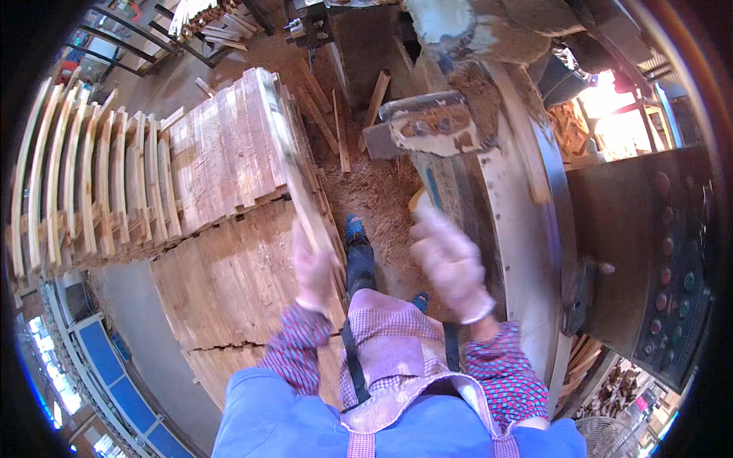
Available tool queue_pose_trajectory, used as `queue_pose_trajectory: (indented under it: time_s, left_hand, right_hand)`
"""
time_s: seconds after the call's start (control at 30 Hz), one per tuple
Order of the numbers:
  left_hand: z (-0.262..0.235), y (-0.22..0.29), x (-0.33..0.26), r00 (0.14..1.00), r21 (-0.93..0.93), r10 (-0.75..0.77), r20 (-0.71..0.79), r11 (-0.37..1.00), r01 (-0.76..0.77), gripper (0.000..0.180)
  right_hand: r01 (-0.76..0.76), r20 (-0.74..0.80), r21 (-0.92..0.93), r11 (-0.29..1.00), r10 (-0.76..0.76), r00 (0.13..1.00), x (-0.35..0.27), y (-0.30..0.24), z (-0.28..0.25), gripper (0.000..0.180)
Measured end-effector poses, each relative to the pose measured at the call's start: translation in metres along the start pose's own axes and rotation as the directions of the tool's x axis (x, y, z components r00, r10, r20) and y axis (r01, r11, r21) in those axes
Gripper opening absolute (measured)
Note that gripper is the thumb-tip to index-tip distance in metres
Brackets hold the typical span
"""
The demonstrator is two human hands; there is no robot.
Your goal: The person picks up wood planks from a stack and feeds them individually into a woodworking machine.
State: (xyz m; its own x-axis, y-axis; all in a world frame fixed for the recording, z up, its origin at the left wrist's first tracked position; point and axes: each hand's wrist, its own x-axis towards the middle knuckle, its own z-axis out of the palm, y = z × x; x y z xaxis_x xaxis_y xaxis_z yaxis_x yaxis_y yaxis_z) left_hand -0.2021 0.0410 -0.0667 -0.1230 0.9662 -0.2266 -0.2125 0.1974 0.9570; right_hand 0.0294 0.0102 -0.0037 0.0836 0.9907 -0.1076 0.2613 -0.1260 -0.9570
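Slat point(294, 164): a long, thin strip of pale raw wood, rough-sawn, blurred along its length. It runs from the left hand point(313, 267) up and away over the stack point(229, 267), its far end above the upper boards. The left hand, in a pale glove, is closed around the slat's near end. The right hand point(450, 263), also gloved, hangs empty with fingers loosely spread, just above the machine bed point(519, 229). Both sleeves are red-and-blue check; a purple checked apron point(397, 351) lies between them. Sawdust point(374, 198) covers the floor ahead. Farther left, curved pale slats point(76, 175) stand on edge in a row.
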Motion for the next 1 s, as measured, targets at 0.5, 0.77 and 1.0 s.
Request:
queue_pose_trajectory:
  time_s: [0.5, 0.77, 1.0]
  left_hand:
    - [-0.074, -0.106, 0.148, 0.994, 0.994, 0.027, 0.108, -0.003, -0.108, 0.091]
    - [-0.076, -0.131, 0.355, 0.967, 0.902, 0.085, -0.24, -0.35, 0.254, 0.105]
    - [-0.075, -0.121, 0.376, 0.949, 0.913, -0.028, -0.313, -0.284, 0.293, 0.092]
  right_hand:
    - [-0.493, -0.499, -0.786, 0.372, 0.087, 0.862, -0.281, 0.02, -0.119, 0.057]
    - [-0.333, -0.362, -0.922, 0.196, -0.14, 0.922, -0.134, 0.079, -0.141, 0.047]
    - [-0.148, -0.221, -0.957, 0.25, -0.296, 0.929, 0.096, 0.089, -0.174, 0.043]
